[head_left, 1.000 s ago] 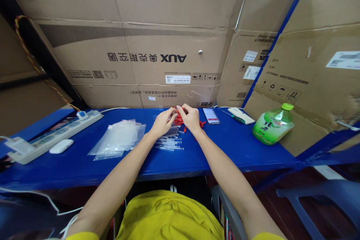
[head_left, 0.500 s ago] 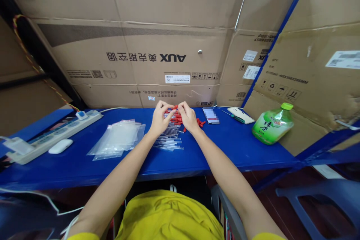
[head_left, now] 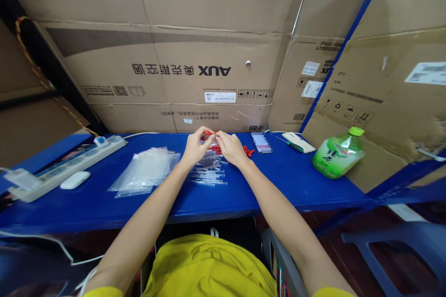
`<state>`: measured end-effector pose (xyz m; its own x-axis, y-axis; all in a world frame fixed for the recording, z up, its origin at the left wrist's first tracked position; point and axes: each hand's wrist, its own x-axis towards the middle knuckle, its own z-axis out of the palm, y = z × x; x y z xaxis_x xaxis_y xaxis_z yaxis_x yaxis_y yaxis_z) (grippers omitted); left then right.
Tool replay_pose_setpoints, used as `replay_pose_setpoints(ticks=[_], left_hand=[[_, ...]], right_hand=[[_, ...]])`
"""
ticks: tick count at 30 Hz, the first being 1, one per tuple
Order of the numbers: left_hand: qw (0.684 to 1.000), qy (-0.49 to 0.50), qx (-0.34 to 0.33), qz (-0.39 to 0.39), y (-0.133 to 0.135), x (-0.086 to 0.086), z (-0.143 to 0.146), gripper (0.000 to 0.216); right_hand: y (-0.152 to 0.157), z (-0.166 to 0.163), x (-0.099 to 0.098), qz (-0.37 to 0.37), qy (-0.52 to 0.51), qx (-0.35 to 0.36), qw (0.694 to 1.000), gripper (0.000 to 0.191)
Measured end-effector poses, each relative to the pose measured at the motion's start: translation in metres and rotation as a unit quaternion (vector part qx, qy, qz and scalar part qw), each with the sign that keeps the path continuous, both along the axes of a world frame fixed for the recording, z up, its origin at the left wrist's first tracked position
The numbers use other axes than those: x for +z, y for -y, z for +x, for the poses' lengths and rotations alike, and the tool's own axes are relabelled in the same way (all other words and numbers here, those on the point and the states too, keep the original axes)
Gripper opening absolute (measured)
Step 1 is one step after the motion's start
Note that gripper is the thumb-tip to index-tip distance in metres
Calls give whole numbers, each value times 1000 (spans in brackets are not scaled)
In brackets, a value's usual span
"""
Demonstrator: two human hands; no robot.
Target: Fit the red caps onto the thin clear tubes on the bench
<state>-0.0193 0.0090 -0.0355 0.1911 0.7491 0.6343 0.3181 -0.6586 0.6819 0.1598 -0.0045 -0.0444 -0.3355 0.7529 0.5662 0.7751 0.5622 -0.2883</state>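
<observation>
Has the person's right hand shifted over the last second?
Yes. The right hand slid slightly left, away from the phone.

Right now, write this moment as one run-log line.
left hand: pinches red cap | right hand: fingertips meet it, grip unclear | beneath: clear tubes on blue bench
</observation>
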Motion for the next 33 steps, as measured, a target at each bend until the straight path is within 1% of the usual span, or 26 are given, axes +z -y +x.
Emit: replay_pose_setpoints(ticks=[2, 5, 8, 11, 14, 18, 25, 28, 33], left_hand=[[1000, -30, 4, 6, 2, 2, -3, 27], [997, -71, 32, 28, 5, 5, -6, 35], [993, -81, 57, 59, 8, 6, -5, 39], [988, -83, 93, 90, 9, 7, -4, 41], [981, -82, 130, 115, 11, 9, -4, 45], [979, -59, 150, 125, 15, 12, -2, 45], [982, -1, 156, 105, 14, 12, 1, 40], [984, 16, 149, 100, 14, 12, 1, 39], [984, 42, 146, 91, 17, 14, 4, 42]], right_hand=[[2, 1, 2, 5, 44, -22, 999, 39], [5, 0, 5, 0, 92, -66, 994, 45], [9, -4, 6, -6, 107, -104, 989, 50], [12, -10, 6, -13, 107, -122, 987, 52], [14, -14, 6, -22, 111, -128, 985, 53], [14, -15, 7, -21, 111, -130, 985, 54], [14, -17, 7, -15, 102, -133, 986, 55], [14, -19, 7, -16, 96, -128, 987, 57], [14, -20, 6, -12, 90, -130, 987, 57]])
